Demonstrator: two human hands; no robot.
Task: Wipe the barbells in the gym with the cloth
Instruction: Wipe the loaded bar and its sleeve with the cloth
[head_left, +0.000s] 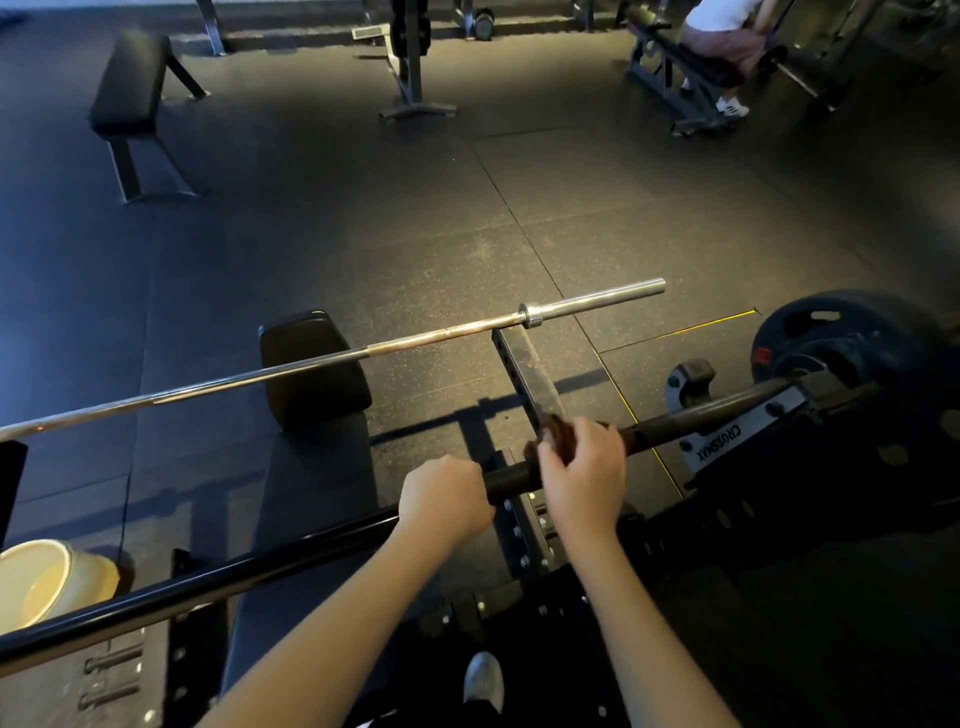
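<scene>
A black barbell (218, 574) runs from the lower left up to a weight plate (841, 338) at the right, resting on a rack. My left hand (441, 501) grips its shaft near the middle. Just to the right, my right hand (584, 475) holds a dark brown cloth (558, 439) wrapped round the same shaft. A second, silver barbell (332, 358) lies farther away across the rack arms, with its bare sleeve pointing right.
A black bench pad (311, 364) lies beneath the bars. A cream bucket (47, 582) stands at the lower left. Farther off are a flat bench (132, 78), a stand (410, 62) and a seated person (722, 36) on a bench at the top right.
</scene>
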